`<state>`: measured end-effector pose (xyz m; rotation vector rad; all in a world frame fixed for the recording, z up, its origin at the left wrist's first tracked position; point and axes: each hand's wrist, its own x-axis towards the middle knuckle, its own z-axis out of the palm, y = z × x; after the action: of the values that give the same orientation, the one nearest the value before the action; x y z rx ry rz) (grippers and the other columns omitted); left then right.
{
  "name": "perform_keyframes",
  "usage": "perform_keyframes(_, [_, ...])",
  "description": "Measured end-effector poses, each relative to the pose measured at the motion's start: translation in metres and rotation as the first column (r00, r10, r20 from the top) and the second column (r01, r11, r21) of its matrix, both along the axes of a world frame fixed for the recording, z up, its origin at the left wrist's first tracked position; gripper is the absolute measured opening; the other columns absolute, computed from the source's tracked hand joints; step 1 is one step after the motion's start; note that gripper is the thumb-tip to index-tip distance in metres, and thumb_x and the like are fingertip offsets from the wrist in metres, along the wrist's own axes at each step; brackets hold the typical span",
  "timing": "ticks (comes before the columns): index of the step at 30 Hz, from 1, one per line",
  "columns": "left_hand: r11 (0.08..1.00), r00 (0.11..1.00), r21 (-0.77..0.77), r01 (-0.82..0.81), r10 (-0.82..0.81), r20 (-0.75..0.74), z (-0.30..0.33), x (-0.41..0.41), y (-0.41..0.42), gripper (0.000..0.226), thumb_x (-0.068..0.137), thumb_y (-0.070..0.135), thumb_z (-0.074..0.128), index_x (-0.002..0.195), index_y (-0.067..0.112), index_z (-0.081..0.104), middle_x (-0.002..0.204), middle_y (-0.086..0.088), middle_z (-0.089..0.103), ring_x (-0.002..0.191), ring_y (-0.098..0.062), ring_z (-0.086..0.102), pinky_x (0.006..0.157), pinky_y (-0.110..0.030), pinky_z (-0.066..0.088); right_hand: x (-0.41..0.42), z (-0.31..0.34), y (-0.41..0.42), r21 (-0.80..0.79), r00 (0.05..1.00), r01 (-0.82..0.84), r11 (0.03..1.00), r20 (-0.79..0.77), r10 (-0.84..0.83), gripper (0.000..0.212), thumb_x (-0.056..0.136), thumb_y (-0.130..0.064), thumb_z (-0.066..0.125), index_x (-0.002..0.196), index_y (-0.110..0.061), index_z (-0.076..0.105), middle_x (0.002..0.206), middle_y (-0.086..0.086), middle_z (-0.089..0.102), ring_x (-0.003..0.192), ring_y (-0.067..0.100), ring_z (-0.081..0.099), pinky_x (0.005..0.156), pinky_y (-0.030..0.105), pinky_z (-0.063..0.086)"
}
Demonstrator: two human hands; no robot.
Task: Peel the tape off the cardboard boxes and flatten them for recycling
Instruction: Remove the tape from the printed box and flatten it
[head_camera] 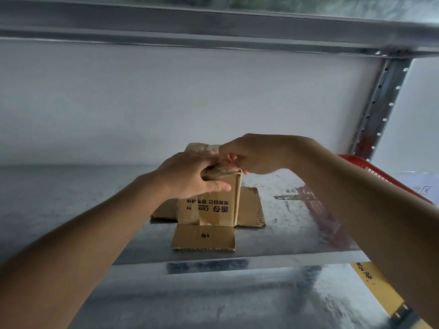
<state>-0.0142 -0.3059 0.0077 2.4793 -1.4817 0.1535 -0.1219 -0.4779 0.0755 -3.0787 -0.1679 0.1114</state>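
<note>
We are working a small brown corrugated cardboard box [213,200] standing on the grey metal shelf [71,198].
Our left hand [190,176] is gripping its top, thumb across the printed front; our right hand [251,155] is pinching the glossy clear tape [219,170] at the top edge, beside a red plastic mesh basket [316,205].

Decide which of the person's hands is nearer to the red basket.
Right. The right hand pinches at the cardboard box top, on the side toward the red basket; the left hand grips the box's far side.

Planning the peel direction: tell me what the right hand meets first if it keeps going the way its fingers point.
The right hand points leftward over the box top; it would likely meet the left hand first, though depth is unclear.
</note>
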Motion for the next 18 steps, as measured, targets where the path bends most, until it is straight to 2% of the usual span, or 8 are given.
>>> perform_keyframes(3, [1.0,1.0,0.006,0.021,-0.021,-0.005,0.001,0.0,-0.002,0.074,0.074,0.089,0.044,0.137,0.051,0.051,0.109,0.031,0.042,0.105,-0.006,0.043,0.091,-0.039,0.047,-0.004,0.002,0.006,-0.046,0.999,0.013,0.999,-0.032,-0.014,0.016,0.107,-0.013,0.042,0.105,-0.018,0.057,0.095,0.001,0.059,0.082,0.017,0.049,0.064,0.028,0.036])
perform_keyframes(7, [1.0,1.0,0.027,0.006,-0.005,-0.018,0.001,-0.001,-0.001,0.068,0.074,0.086,0.046,0.13,0.048,0.054,0.111,0.025,0.049,0.103,-0.007,0.049,0.091,-0.038,0.048,-0.005,0.003,0.022,-0.202,0.997,0.045,0.978,-0.059,-0.058,0.025,0.105,-0.008,0.041,0.121,-0.004,0.06,0.113,0.016,0.065,0.078,0.018,0.049,0.056,0.024,0.034])
perform_keyframes(10, [0.998,1.0,0.057,-0.022,0.022,-0.008,0.002,-0.002,-0.003,0.061,0.079,0.081,0.051,0.13,0.047,0.055,0.115,0.02,0.052,0.102,-0.005,0.052,0.089,-0.036,0.049,-0.007,-0.003,0.028,-0.272,0.994,0.082,0.959,-0.045,-0.098,0.02,0.102,-0.004,0.047,0.118,-0.006,0.058,0.097,0.006,0.06,0.069,0.013,0.048,0.053,0.021,0.032])
perform_keyframes(12, [0.998,0.999,0.061,-0.033,0.034,-0.013,0.002,0.0,-0.003,0.068,0.073,0.088,0.044,0.126,0.046,0.056,0.114,0.019,0.054,0.101,-0.003,0.053,0.09,-0.038,0.052,-0.011,-0.006,0.027,-0.241,0.996,0.085,0.967,-0.018,-0.092,0.013,0.101,-0.002,0.049,0.111,-0.008,0.053,0.091,0.003,0.055,0.069,0.013,0.048,0.052,0.021,0.033])
perform_keyframes(14, [0.998,0.999,0.043,-0.037,0.037,-0.001,-0.002,0.006,-0.003,0.069,0.07,0.095,0.037,0.116,0.047,0.054,0.116,0.019,0.054,0.105,-0.006,0.054,0.092,-0.043,0.053,-0.016,-0.008,0.02,-0.105,0.994,0.071,0.992,0.089,-0.061,0.009,0.101,-0.004,0.052,0.104,-0.012,0.053,0.092,0.003,0.058,0.073,0.015,0.054,0.055,0.022,0.037])
perform_keyframes(16, [0.998,0.999,0.05,-0.033,0.032,0.032,-0.005,0.013,-0.004,0.076,0.072,0.099,0.033,0.129,0.051,0.049,0.143,0.021,0.049,0.134,-0.012,0.045,0.104,-0.051,0.048,-0.019,-0.017,0.004,0.188,0.953,0.018,0.982,0.295,-0.074,0.003,0.099,-0.013,0.062,0.1,-0.014,0.064,0.087,-0.002,0.066,0.078,0.017,0.064,0.062,0.025,0.045])
perform_keyframes(17, [0.996,0.998,0.073,-0.041,0.038,0.042,-0.006,0.014,-0.005,0.085,0.073,0.1,0.032,0.143,0.052,0.041,0.158,0.022,0.037,0.148,-0.013,0.031,0.112,-0.053,0.041,-0.02,-0.025,-0.007,0.382,0.925,-0.023,0.924,0.359,-0.125,0.006,0.096,-0.014,0.068,0.102,-0.016,0.07,0.082,-0.003,0.07,0.078,0.016,0.069,0.067,0.026,0.051])
perform_keyframes(18, [0.994,0.998,0.094,-0.056,0.052,0.044,-0.005,0.014,-0.005,0.092,0.073,0.099,0.033,0.153,0.052,0.031,0.165,0.023,0.026,0.154,-0.012,0.019,0.118,-0.052,0.035,-0.022,-0.036,-0.016,0.583,0.908,-0.063,0.81,0.371,-0.196,0.013,0.094,-0.013,0.073,0.105,-0.018,0.073,0.08,0.0,0.074,0.078,0.016,0.073,0.073,0.028,0.058])
